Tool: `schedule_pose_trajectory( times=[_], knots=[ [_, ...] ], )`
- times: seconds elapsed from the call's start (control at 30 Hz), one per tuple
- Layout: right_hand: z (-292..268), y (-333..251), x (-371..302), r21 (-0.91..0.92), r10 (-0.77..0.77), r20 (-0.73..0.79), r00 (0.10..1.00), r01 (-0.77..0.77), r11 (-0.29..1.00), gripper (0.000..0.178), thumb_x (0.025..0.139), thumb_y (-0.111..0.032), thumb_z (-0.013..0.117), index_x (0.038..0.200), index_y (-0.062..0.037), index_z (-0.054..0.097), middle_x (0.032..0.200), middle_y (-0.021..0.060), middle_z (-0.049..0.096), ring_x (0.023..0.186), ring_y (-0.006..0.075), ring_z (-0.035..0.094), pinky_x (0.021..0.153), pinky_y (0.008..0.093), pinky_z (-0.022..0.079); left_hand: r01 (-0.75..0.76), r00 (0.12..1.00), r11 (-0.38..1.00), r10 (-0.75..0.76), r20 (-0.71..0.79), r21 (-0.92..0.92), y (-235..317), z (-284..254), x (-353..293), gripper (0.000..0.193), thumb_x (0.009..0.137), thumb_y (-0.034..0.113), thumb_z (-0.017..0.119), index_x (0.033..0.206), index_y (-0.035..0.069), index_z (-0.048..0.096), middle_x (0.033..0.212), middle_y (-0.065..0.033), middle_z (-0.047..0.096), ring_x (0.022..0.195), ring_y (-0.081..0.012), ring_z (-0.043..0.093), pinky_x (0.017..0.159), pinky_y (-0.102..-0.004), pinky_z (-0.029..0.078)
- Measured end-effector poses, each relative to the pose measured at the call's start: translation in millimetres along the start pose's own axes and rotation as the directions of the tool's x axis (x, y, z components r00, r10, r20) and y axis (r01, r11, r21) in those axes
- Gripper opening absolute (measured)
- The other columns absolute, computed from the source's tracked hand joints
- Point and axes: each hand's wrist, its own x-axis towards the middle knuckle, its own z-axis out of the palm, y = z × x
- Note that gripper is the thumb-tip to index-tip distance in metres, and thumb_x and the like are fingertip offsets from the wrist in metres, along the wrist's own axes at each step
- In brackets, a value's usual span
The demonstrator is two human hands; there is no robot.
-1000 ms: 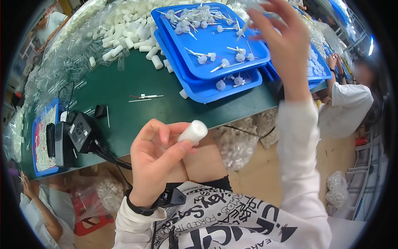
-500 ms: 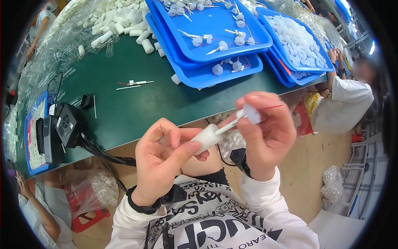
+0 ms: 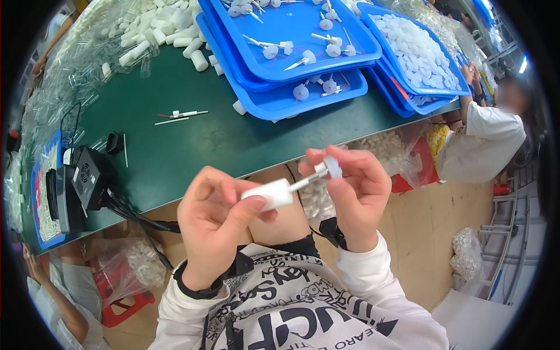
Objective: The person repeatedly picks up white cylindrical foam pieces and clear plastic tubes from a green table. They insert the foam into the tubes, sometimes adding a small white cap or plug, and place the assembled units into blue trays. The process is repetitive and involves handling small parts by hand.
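My left hand (image 3: 214, 221) is closed round a white cylinder (image 3: 273, 195), thumb on its near side. From the cylinder's right end sticks a thin white rod (image 3: 300, 185). That rod belongs to a small assembly with a translucent white disc (image 3: 333, 167), which my right hand (image 3: 357, 189) pinches between thumb and fingers. The two parts meet over my lap, just in front of the table edge. How deep the rod sits inside the cylinder is hidden.
Stacked blue trays (image 3: 303, 73) hold several similar disc assemblies. Another tray (image 3: 411, 55) carries a heap of white discs. White cylinders (image 3: 169, 26) and clear tubes (image 3: 64, 76) pile up at the back left. A black device (image 3: 93, 175) with cables stands left. Other people sit at both sides.
Both hands have shifted left together with the parts. My right hand has come lower and turned the disc, and the cylinder now lies flatter.
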Motion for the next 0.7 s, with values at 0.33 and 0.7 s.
schedule_pose_trajectory(
  times=[0.33, 0.7],
  knots=[
    [-6.1, -22.1, -4.3, -0.064, 0.166, 0.035, 0.985, -0.164, 0.984, 0.032, 0.07, -0.002, 0.069, 0.101, 0.0039, 0.064, 0.105, 0.0194, 0.063, 0.098, 0.0261, 0.062, 0.085, 0.0339, 0.048, -0.108, 0.993, 0.983, 0.101, 0.057, 0.145, 1.3, 6.0, -9.6, 0.029, 0.077, -0.011, 0.062, 0.08, 0.004, 0.037, 0.093, -0.0257, 0.063, 0.084, -0.021, 0.063, 0.075, -0.0303, 0.052],
    [-9.6, -12.6, -4.4, -0.318, 0.055, 0.204, 0.977, 0.013, 0.948, 0.028, 0.066, -0.002, 0.075, 0.093, 0.0018, 0.066, 0.089, 0.012, 0.068, 0.078, 0.0186, 0.067, 0.065, 0.0258, 0.052, -0.346, 0.938, 0.848, 0.313, 0.148, 0.401, -10.0, 5.9, -13.6, 0.033, 0.073, -0.007, 0.069, 0.076, 0.003, 0.038, 0.088, -0.0223, 0.065, 0.083, -0.0191, 0.064, 0.071, -0.0273, 0.052]
  ],
)
